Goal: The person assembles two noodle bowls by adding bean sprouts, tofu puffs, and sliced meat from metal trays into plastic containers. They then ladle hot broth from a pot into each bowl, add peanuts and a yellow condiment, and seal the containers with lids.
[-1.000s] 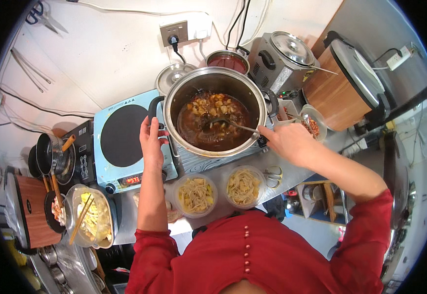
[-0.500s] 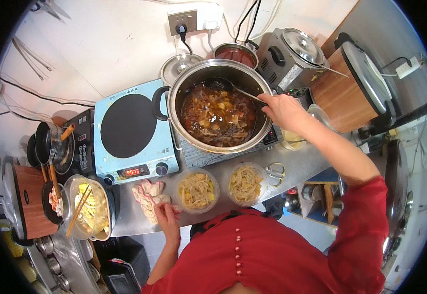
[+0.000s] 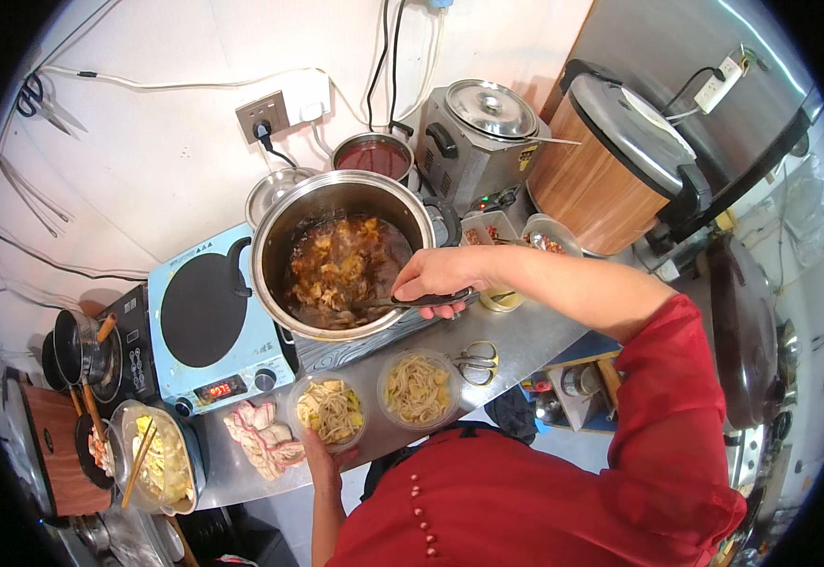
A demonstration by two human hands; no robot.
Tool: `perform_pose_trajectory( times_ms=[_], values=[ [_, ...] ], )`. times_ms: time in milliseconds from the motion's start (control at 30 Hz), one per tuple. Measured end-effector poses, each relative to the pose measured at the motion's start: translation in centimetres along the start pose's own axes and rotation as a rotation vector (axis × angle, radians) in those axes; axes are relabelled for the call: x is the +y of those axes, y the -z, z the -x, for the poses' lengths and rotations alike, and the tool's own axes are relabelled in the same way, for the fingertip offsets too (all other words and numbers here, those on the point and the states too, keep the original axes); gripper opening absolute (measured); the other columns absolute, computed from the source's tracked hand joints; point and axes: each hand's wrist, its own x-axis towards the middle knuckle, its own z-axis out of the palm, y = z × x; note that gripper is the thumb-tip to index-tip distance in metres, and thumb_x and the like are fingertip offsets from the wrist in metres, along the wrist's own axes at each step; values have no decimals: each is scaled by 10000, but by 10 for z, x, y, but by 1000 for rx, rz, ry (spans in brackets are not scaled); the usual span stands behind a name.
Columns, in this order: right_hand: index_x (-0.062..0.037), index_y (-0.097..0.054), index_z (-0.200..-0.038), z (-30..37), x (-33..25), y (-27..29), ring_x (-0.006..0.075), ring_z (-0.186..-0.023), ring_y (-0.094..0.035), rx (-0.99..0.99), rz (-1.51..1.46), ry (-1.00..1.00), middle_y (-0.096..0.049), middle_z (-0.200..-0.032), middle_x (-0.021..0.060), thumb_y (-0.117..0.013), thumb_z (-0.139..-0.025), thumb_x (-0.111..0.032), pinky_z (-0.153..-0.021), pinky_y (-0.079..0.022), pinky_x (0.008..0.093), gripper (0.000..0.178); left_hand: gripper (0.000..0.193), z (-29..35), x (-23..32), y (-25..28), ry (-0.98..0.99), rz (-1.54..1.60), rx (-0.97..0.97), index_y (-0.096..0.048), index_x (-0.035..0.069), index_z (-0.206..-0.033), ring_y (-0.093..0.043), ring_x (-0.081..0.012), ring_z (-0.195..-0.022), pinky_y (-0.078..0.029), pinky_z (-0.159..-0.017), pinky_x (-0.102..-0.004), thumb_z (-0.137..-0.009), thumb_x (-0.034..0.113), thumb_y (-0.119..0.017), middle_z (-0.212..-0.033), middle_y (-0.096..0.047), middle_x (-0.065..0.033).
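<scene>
My right hand (image 3: pixel 434 280) is closed around a ladle (image 3: pixel 372 303), whose lower end sits in brown stew (image 3: pixel 341 260) inside a steel pot (image 3: pixel 277 241). My left hand (image 3: pixel 322 460) touches a clear bowl (image 3: pixel 362 430) near the counter's edge; I cannot tell its grip. Right of that stands a second bowl (image 3: pixel 454 406), then scissors (image 3: pixel 476 362).
</scene>
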Motion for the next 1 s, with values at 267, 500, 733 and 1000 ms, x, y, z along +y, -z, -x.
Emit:
perform_pose_trajectory(
  times_ms=[267, 500, 733, 1000],
  values=[
    [-51, -582, -1200, 10, 26, 5, 116, -493, -550, 26, -305, 8, -638, -752, 72, -557, -968, -254, -381, -392, 260, 309, 666, 24, 9, -9, -70, 32, 253, -356, 75, -1427, -561, -305, -1166, -530, -845, -475, -986, 573, -388, -1352, -494, -134],
    [-40, -570, -1224, 20, 32, 15, 103, -453, -521, -6, -472, 33, -626, -741, 74, -545, -979, -226, -351, -364, 247, 309, 624, 47, 67, -31, -267, 349, 47, -305, 70, -1472, -457, -260, -1313, -420, -1046, -455, -1023, 504, -329, -1464, -416, -106],
    [-34, -575, -1227, 33, 25, 14, 88, -467, -522, 51, -485, 48, -619, -735, 60, -526, -991, -242, -353, -367, 224, 319, 602, 5, 103, -51, -297, 464, 136, -312, 102, -1469, -488, -283, -1287, -467, -994, -484, -1017, 497, -362, -1438, -442, -117],
    [1, -560, -1268, 76, -30, -8, 91, -427, -510, 106, -457, 103, -633, -725, 77, -532, -981, -191, -341, -362, 218, 346, 578, -17, 122, -61, -366, 424, 172, -365, 90, -1364, -592, -246, -1138, -559, -819, -444, -987, 521, -443, -1300, -541, -98]
  ],
)
